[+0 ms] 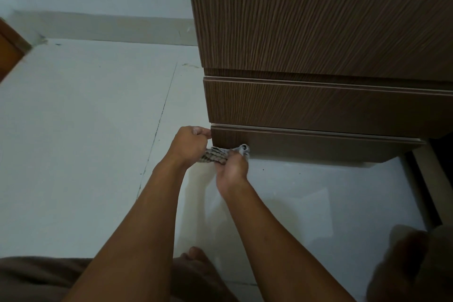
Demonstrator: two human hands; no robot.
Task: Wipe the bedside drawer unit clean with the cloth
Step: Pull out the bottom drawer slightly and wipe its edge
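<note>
The brown wood-grain drawer unit [318, 105] fills the upper right, seen from above, with two drawer fronts below its top. A striped grey and white cloth [217, 154] is bunched against the lowest drawer front near its left corner. My left hand [190, 142] is curled at that left corner and grips the cloth's left end. My right hand [231, 168] grips the cloth's right end, and a tuft of cloth pokes out above its fingers.
Pale floor tiles [85, 130] spread to the left and in front of the unit, with a skirting board along the far wall. An orange-brown wooden edge [9, 51] shows at the far left. My bare feet and brown clothing lie along the bottom edge.
</note>
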